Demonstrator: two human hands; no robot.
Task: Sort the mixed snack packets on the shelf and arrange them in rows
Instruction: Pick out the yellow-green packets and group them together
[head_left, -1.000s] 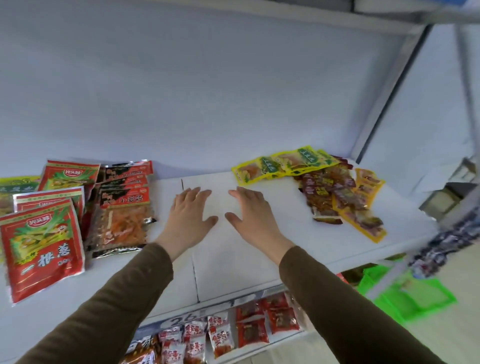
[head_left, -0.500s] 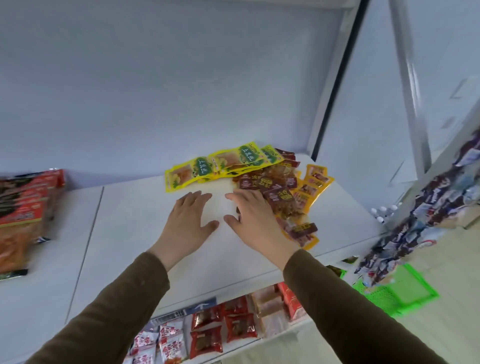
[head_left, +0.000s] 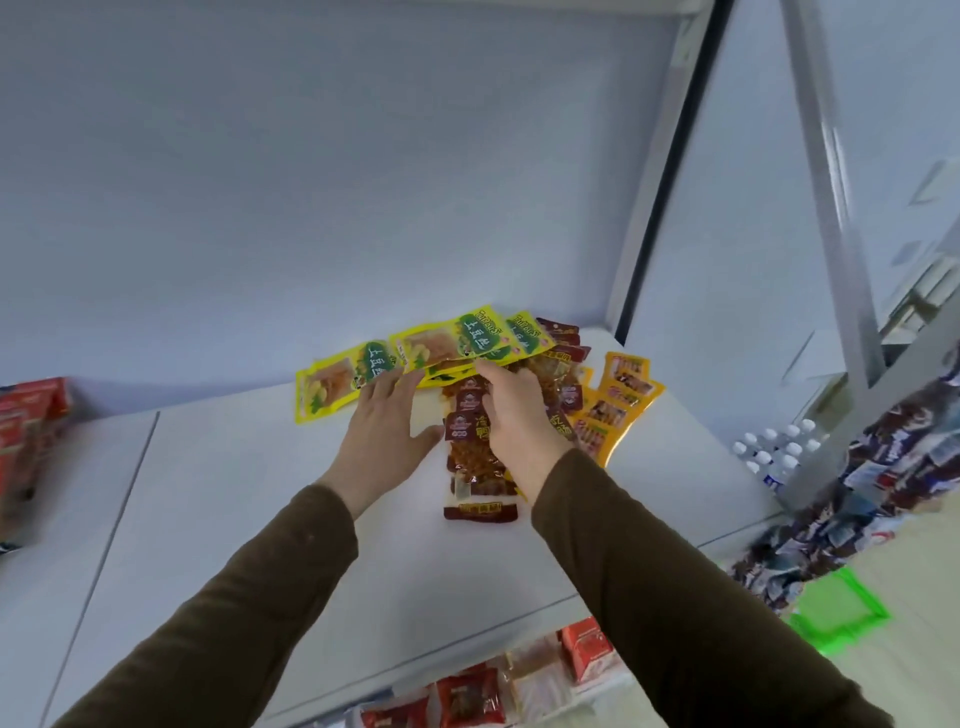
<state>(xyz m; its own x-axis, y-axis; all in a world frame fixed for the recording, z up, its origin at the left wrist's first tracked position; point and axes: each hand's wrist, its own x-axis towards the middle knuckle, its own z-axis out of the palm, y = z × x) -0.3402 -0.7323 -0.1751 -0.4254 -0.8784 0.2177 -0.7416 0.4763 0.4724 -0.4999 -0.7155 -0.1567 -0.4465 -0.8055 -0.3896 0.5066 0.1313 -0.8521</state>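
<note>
white shelf carries a mixed pile of snack packets in its back right corner, against the rear wall. yellow packets with green labels fan along the back edge, one more yellow packet lying at the left end of the fan. dark red-brown packets run from the pile toward the front edge, the nearest one lying flat about midway across the shelf depth. orange packets sit at the right side of the pile, overlapped and angled toward the right edge.

left hand lies palm down, fingers straight and spread, fingertips touching the lower edge of the yellow packets, thumb out toward the brown ones. right hand is over the brown packets with fingers bent down into the pile; fingertips reach the underside of the raised yellow packet, probably pinching it, but the grip is hidden behind the knuckles. both sleeves dark brown.

red packets stacked at the far left edge, blurred. lower shelf under the front edge shows red packets. green basket on the floor at right.
</note>
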